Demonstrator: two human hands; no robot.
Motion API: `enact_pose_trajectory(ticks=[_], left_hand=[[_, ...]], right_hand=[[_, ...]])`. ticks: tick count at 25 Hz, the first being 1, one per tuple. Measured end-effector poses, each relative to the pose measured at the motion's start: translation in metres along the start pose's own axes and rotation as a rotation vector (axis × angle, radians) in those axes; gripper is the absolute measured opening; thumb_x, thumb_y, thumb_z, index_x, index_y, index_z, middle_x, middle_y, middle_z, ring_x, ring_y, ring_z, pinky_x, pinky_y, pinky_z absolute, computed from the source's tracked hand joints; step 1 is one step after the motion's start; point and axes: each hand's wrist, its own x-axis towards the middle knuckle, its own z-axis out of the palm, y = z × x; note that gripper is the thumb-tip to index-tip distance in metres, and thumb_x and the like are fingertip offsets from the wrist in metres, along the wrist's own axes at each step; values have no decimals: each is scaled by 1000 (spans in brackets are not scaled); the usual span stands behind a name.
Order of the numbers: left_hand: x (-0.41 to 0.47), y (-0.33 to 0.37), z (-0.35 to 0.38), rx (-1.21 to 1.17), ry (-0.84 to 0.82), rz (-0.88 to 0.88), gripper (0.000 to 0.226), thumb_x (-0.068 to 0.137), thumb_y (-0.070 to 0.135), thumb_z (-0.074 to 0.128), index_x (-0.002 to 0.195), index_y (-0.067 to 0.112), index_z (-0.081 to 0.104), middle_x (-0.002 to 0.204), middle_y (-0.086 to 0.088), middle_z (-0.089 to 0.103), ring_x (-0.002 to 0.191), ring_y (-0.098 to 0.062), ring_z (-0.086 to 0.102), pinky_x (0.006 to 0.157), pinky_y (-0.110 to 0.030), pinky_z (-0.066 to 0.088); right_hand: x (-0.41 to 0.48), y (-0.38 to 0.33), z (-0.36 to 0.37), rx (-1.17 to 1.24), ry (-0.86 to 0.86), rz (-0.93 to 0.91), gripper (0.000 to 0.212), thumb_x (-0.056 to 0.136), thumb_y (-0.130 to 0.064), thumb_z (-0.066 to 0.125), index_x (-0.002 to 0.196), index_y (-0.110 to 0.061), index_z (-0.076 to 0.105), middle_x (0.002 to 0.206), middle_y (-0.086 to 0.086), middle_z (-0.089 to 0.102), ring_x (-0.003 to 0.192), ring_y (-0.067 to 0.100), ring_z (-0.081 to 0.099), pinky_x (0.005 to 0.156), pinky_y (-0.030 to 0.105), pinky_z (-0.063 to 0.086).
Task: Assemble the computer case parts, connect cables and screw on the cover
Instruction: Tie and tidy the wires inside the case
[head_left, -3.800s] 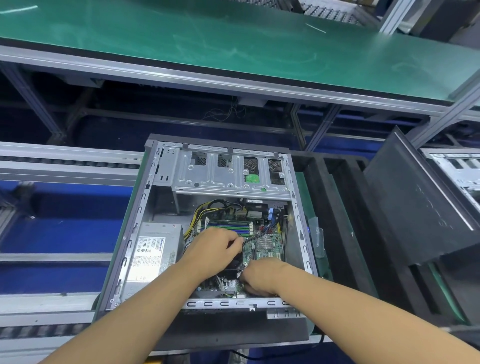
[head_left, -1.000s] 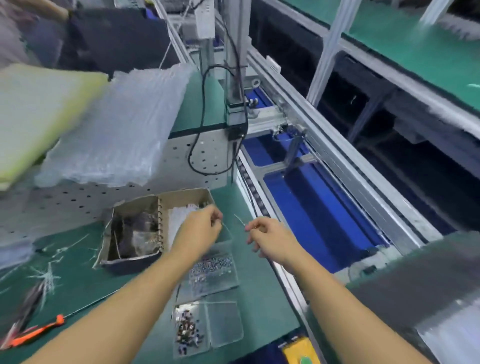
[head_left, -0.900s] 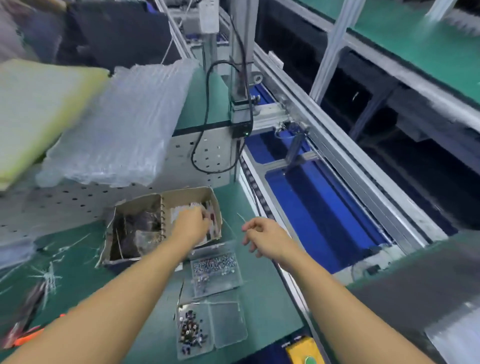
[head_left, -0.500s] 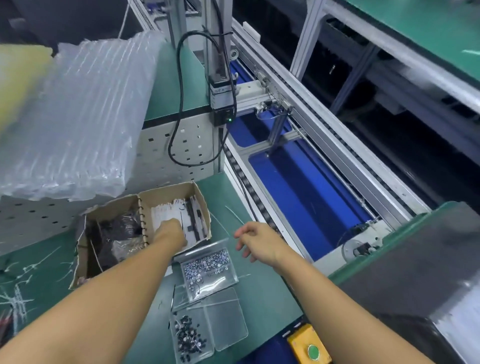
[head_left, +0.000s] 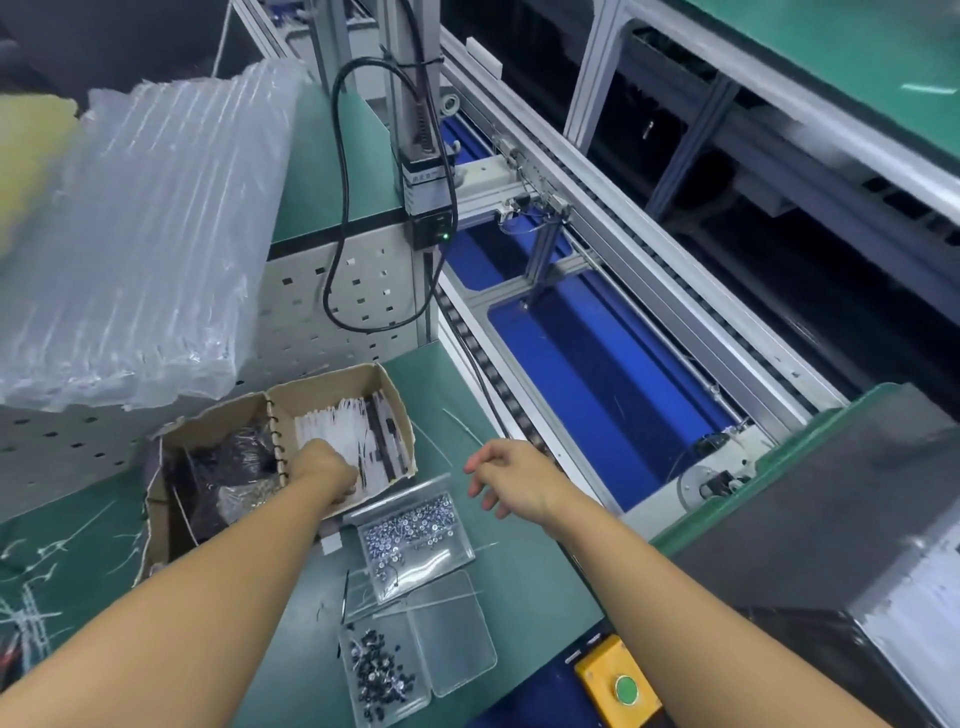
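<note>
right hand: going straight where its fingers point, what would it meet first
Likely the cardboard box, its right wall: fingers of the right hand point left at it over green mat. Height unclear; it might clear the rim into the white ties.

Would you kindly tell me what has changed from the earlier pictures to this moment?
Both hands left the motherboard cables as the view swung to the side bench. The left hand then dropped into the right compartment of the cardboard box, among the white strips; whether it grips any is hidden. The right hand hovers open over the bench. The screw trays stayed put.
</note>
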Motion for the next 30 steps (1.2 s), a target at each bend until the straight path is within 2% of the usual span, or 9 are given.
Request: enact_pose_trajectory(ticks=[3,5,8,13,15,19,23,27,30], left_hand=[[-3,-1,-3,-243,-34,-5,22,89,5,70,72,-2,57,81,-22,72,70,-28,70,72,-38,59],[-8,2,-6,-385,-50,-51,15,92,3,66,90,-12,64,89,-26,71,70,-31,69,68,-42,59],[-18,4,-18,-158,-8,17,17,96,10,59,92,-5,67,77,-14,73,61,-25,70,53,-32,55],[-38,35,-51,155,188,341,23,96,26,56,91,8,70,82,-5,69,68,-20,62,64,-28,49],[-65,65,-54,-7,61,566,18,92,31,62,81,23,74,62,14,65,48,-3,53,50,-19,40],[-130,117,-38,-164,-259,797,18,88,40,66,82,27,78,43,12,48,36,-4,37,40,-17,30],[-183,167,1,-267,-485,905,19,89,31,68,79,17,76,48,5,43,43,-12,31,40,-20,28],[-250,219,63,-475,-600,981,12,87,20,74,77,13,78,68,-9,71,59,-18,66,53,-23,53],[-304,244,118,-647,-705,904,9,86,17,74,83,10,77,75,-10,74,68,-18,73,58,-23,56]], right_hand=[[-3,1,1,-2,-2,0,20,100,-6,45,102,-16,62,86,1,69,65,12,58,56,21,47],[-5,2,2,5,-7,4,20,100,-6,45,101,-15,62,86,1,68,65,12,57,55,21,47],[-7,4,5,22,-11,-1,20,100,-6,45,100,-16,62,85,2,68,63,12,57,54,21,46],[-9,2,7,79,46,-75,20,99,-4,46,101,-15,62,83,1,68,58,8,57,52,19,47],[-14,1,3,227,88,-146,16,100,-7,50,105,-15,63,84,3,68,57,8,58,55,22,49],[-36,-1,-24,832,33,-278,21,104,-29,56,111,-12,66,85,5,63,62,15,56,59,28,50],[-75,16,-66,797,426,-410,29,108,-21,47,101,-11,73,72,8,62,57,16,52,55,27,50],[-142,67,-132,715,862,-446,34,107,-15,47,88,-16,75,75,5,70,59,16,61,58,28,55],[-195,115,-173,804,1005,-442,31,107,-15,48,90,-8,73,74,5,70,58,14,63,56,25,55]])
